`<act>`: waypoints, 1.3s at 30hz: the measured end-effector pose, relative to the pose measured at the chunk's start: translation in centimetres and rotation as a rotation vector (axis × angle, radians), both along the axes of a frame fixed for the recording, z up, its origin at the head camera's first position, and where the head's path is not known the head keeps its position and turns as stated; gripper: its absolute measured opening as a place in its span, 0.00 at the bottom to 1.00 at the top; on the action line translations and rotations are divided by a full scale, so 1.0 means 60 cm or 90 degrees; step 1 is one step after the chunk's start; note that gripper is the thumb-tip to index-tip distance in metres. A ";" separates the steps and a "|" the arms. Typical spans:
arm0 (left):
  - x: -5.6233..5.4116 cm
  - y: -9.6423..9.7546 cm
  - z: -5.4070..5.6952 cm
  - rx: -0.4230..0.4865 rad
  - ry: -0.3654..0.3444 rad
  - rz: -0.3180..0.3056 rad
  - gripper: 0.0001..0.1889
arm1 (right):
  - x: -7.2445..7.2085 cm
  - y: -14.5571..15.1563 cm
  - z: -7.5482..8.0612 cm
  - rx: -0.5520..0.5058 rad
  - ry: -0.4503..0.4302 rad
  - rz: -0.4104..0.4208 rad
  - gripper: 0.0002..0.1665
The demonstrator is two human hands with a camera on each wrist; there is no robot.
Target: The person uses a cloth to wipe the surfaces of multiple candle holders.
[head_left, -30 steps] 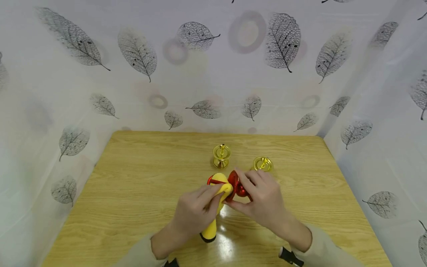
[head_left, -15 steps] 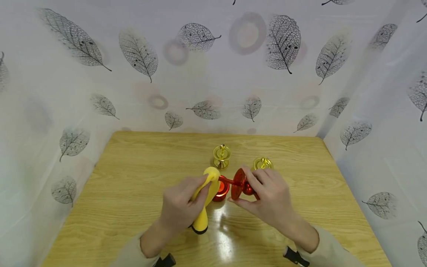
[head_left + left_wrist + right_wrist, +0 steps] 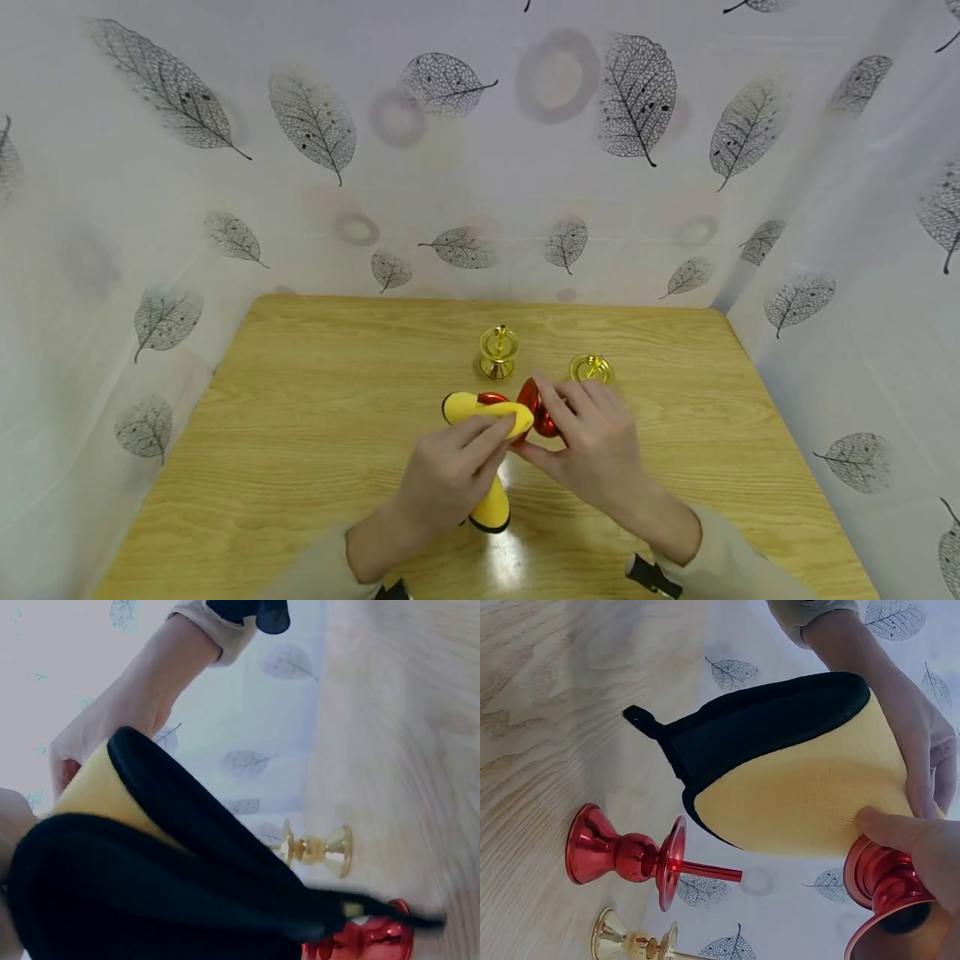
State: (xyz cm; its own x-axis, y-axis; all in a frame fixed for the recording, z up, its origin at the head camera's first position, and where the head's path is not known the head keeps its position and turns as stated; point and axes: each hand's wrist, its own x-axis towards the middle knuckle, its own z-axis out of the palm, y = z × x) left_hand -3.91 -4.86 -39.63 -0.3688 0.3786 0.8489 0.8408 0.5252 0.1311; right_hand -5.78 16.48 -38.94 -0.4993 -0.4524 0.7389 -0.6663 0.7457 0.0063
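My left hand (image 3: 450,479) pinches a yellow cloth (image 3: 802,787) with black edging, a dark inner side and a small black loop. The cloth wraps the spike end of a shiny red candle holder (image 3: 896,881), and the spike is hidden. That holder lies tilted sideways in my right hand (image 3: 600,450), whose thumb and fingers grip it near its red plate (image 3: 530,396). Its hollow base opens towards the camera in the right wrist view. A second red candle holder (image 3: 634,855) stands upright on the table, mostly hidden behind the cloth in the head view.
Two gold candle holders stand beyond my hands, one at the middle (image 3: 498,354) and another farther right (image 3: 592,367), partly behind my right hand. The wood-grain table (image 3: 322,375) meets a leaf-patterned curtain (image 3: 480,167) at the back and sides.
My left hand slid the cloth left off the spike, baring it half a second ago, then came back right over it. The right hand shifted slightly right, then back left with the holder.
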 end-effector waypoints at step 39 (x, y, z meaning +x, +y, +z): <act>-0.005 -0.006 0.009 0.253 -0.063 -0.152 0.09 | -0.007 0.002 0.021 -0.111 0.102 0.097 0.43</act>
